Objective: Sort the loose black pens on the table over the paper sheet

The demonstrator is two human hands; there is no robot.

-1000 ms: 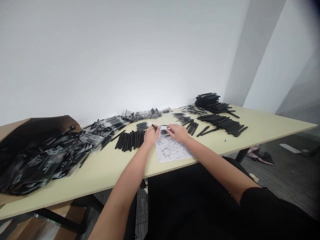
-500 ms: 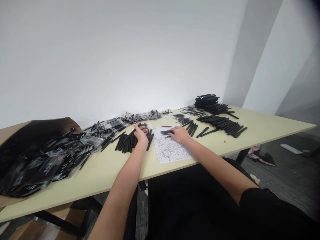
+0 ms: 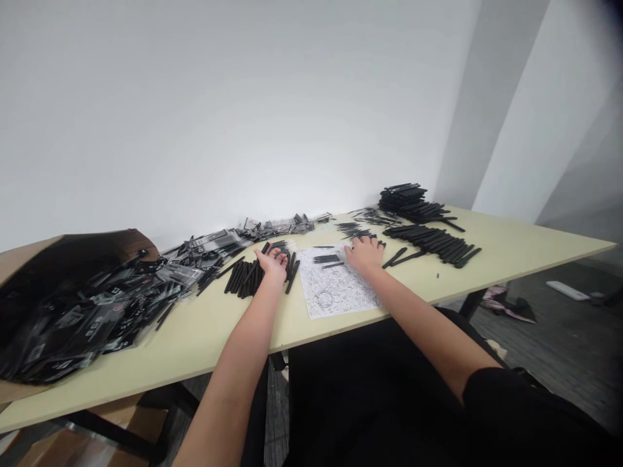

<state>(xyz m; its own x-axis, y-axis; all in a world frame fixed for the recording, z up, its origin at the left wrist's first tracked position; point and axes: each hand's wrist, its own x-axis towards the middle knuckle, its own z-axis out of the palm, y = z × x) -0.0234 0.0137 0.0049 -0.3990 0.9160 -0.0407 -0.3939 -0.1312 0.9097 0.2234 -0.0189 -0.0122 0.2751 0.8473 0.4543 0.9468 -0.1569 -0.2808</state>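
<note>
Just below mid-frame, the left hand (image 3: 270, 266) has rolled palm-up beside the loose black pens (image 3: 243, 277), fingers lightly curled around nothing visible; the right hand (image 3: 364, 254) has slid to the far corner of the printed sheet (image 3: 331, 288), fingers spread wide and empty.

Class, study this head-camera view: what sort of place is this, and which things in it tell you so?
Probably a plain workroom used for sorting or packing, though nothing settles it. The signs are a long table covered with rows of black pen-like sticks, and a cardboard box spilling plastic packets.
</note>
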